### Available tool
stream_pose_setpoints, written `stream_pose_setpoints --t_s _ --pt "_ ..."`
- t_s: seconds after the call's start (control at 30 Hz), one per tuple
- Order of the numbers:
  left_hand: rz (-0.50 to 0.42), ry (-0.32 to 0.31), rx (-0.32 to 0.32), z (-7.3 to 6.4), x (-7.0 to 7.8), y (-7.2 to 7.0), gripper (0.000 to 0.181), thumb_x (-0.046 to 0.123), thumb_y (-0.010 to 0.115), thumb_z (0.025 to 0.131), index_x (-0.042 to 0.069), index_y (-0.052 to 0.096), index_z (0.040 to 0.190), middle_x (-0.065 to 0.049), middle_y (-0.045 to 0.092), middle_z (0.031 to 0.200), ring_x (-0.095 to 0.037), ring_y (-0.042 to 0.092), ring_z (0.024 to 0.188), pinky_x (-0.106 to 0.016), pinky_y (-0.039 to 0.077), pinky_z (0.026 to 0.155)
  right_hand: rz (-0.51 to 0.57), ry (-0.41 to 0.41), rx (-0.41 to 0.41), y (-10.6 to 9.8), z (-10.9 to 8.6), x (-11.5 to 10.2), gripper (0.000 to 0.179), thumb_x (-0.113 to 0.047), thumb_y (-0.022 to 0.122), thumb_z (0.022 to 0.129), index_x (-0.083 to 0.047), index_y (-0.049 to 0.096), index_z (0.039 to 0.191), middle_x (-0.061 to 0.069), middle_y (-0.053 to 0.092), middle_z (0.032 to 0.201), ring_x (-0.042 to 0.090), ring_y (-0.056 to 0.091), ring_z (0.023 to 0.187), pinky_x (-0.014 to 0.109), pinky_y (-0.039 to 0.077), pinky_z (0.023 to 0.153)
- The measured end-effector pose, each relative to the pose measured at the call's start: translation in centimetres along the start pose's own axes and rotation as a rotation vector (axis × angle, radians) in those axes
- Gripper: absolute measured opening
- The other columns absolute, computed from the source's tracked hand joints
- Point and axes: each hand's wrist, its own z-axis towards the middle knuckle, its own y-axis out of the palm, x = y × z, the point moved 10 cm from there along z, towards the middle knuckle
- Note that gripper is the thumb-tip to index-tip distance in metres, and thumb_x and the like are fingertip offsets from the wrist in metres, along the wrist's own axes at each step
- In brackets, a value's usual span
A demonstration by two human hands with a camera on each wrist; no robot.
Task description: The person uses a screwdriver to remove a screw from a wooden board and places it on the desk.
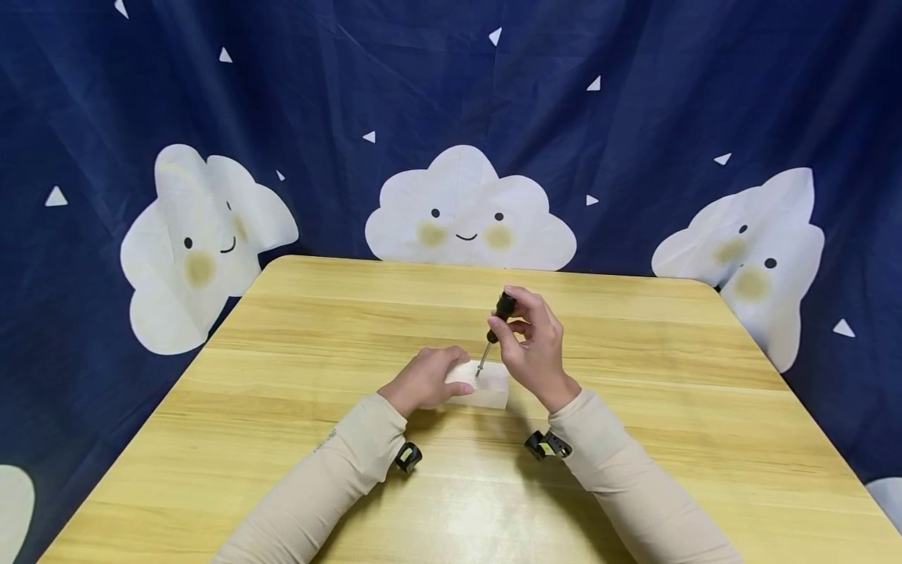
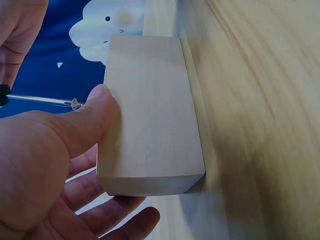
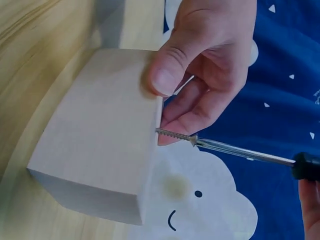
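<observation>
A pale wooden block (image 1: 496,384) lies on the table in the middle of the head view. My left hand (image 1: 423,379) grips its left end, with the thumb on the near side and the fingers round the far side. My right hand (image 1: 537,341) holds a screwdriver (image 1: 504,307) by its black handle, the shaft slanting down to the left. In the right wrist view, the threaded screw (image 3: 175,134) stands out of the block's upper face, and the screwdriver's tip meets its head. Most of the screw's thread shows above the wood.
The wood-grain table (image 1: 338,313) spreads out on all sides of the block. Behind it hangs a dark blue curtain (image 1: 437,94) printed with smiling clouds and small white triangles. A black strap mount (image 1: 407,457) sits at the left wrist, another (image 1: 548,445) at the right.
</observation>
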Motion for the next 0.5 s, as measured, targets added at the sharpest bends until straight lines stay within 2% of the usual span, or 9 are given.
stream_pose_setpoints --t_s 0.1,0.27,0.5 --pt "-0.002 0.002 0.001 0.0 0.0 0.0 0.049 0.034 0.069 0.08 0.007 0.055 0.119 -0.004 0.062 0.109 -0.019 0.057 0.099 -0.032 0.044 0.086 0.01 -0.012 -0.005 0.2 0.0 -0.1 0.051 0.015 0.071 0.067 0.005 0.053 0.113 0.017 0.056 0.09 0.024 0.061 0.074 0.028 0.053 0.055" --pt "-0.006 0.019 0.003 0.0 0.1 -0.1 0.05 0.034 0.069 0.08 0.006 0.055 0.119 -0.006 0.061 0.113 -0.022 0.055 0.104 -0.034 0.043 0.089 -0.018 -0.041 0.023 0.1 0.5 -1.4 0.058 0.019 0.076 0.057 0.009 0.053 0.109 0.024 0.051 0.09 0.028 0.058 0.071 0.034 0.052 0.049" --pt "0.006 0.012 0.004 0.1 0.0 0.0 0.051 0.035 0.069 0.08 0.007 0.055 0.12 -0.005 0.061 0.113 -0.021 0.055 0.103 -0.032 0.043 0.089 -0.073 -0.016 0.031 -0.2 1.5 -3.3 0.047 0.019 0.072 0.063 0.013 0.051 0.105 0.025 0.049 0.082 0.031 0.055 0.066 0.031 0.051 0.047"
